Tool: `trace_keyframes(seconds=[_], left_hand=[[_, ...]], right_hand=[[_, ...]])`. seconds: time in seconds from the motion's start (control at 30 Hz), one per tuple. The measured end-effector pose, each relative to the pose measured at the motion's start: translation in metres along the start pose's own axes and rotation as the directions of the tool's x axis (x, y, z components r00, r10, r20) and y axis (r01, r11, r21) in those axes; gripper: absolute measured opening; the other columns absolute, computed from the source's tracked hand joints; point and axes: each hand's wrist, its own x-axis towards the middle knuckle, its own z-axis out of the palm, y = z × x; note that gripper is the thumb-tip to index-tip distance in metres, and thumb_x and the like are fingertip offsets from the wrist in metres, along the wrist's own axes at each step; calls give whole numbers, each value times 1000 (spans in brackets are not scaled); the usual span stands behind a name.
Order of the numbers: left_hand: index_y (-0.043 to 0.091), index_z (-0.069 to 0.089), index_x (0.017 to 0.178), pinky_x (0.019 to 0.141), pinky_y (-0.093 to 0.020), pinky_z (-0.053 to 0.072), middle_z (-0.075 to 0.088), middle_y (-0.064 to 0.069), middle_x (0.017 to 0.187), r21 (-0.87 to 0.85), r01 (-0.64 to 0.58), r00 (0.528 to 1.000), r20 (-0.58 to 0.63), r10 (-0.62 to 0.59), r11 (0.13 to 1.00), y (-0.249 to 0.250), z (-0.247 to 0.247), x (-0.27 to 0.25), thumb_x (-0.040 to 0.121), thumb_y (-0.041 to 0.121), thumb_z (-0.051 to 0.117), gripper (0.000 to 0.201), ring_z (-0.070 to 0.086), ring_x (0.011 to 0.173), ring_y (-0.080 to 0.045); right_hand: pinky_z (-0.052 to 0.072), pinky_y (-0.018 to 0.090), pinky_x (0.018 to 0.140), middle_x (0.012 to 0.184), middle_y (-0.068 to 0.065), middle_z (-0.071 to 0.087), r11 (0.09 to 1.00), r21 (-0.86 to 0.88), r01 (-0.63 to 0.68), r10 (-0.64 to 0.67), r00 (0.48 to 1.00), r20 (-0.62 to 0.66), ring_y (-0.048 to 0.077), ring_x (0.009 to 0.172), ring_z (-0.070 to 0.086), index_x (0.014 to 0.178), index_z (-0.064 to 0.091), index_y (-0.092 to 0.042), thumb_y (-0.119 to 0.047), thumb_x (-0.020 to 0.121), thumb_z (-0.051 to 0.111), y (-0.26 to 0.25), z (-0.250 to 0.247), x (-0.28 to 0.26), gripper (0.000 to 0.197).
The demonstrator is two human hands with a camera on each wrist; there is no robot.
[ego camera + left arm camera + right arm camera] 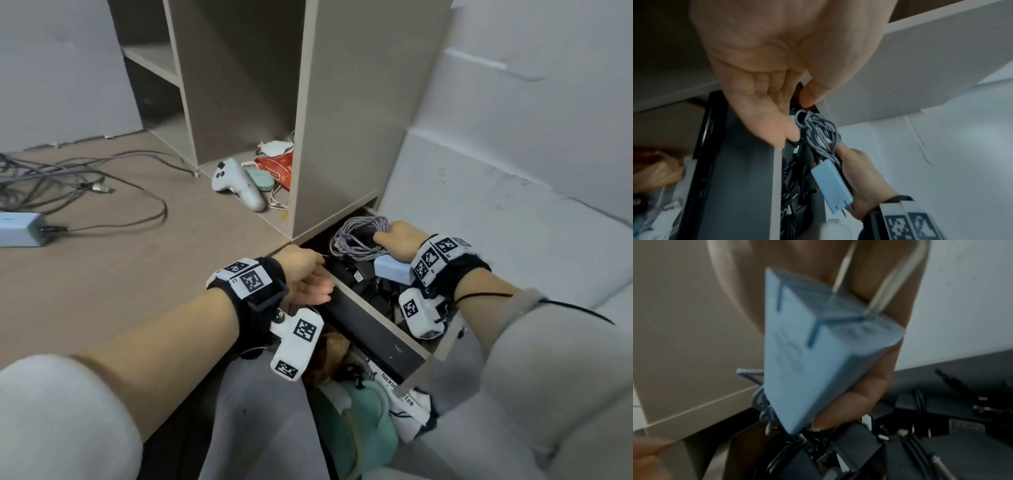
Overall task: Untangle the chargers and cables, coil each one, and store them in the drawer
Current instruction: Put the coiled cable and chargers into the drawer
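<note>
The drawer (373,310) stands pulled out under the cabinet, filled with black cables and adapters (838,451). Inside it, my right hand (399,240) grips a light blue charger (392,270) together with its coiled grey braided cable (356,236). The right wrist view shows the charger (807,353) against my palm, prongs toward the wrist. My left hand (308,277) rests on the drawer's left wall. In the left wrist view its fingers (764,113) lie fairly straight on the wall's rim (777,162), beside the coil (818,128) and holding nothing.
A tangle of grey cables (51,178) and another pale blue adapter (20,228) lie on the brown surface at the left. A white game controller (236,183) and a red packet (279,168) sit in the cabinet's open shelf. Bags and cloth (359,428) lie below the drawer.
</note>
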Motion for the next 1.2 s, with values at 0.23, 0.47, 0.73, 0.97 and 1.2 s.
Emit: trace_keyframes(seconds=[0.23,0.47,0.73,0.97,1.2], left_hand=[[13,43,65,50,-22,39,48,-6,68,-74,140,989,56,-136,987,-16,12,31,108,34,39,48,44,52,-14],[11,56,73,39,-18,43,67,-7,56,9,149,989,8,-149,989,-15,4,37,104,35,51,40,58,38,-14],[5,63,83,38,-22,46,65,-13,82,32,-345,936,-67,346,938,18,7,22,102,12,51,23,55,55,-16],[-1,59,99,85,-37,60,62,-20,102,-162,-264,964,-30,263,951,12,14,32,96,-5,53,8,65,90,-27],[4,56,91,46,-25,41,54,-13,96,-57,-106,992,-80,102,993,23,17,26,95,6,56,5,47,57,-18]], right_hand=[[34,32,70,77,10,51,997,54,-54,52,998,24,26,77,47,75,50,-8,-24,102,45,-13,30,38,32],[35,32,72,73,6,48,998,-13,-57,59,990,131,20,66,48,108,51,0,-32,107,42,-24,52,57,33],[44,34,64,75,10,56,992,-129,-14,35,986,162,26,71,59,91,53,-6,-27,104,50,-23,55,67,25],[37,30,75,88,9,57,951,-306,49,17,977,210,24,86,53,102,57,-5,-33,108,40,-21,50,53,34],[34,29,81,132,19,60,883,-446,146,-20,961,276,21,96,47,130,59,-2,-28,108,38,-24,52,44,39]])
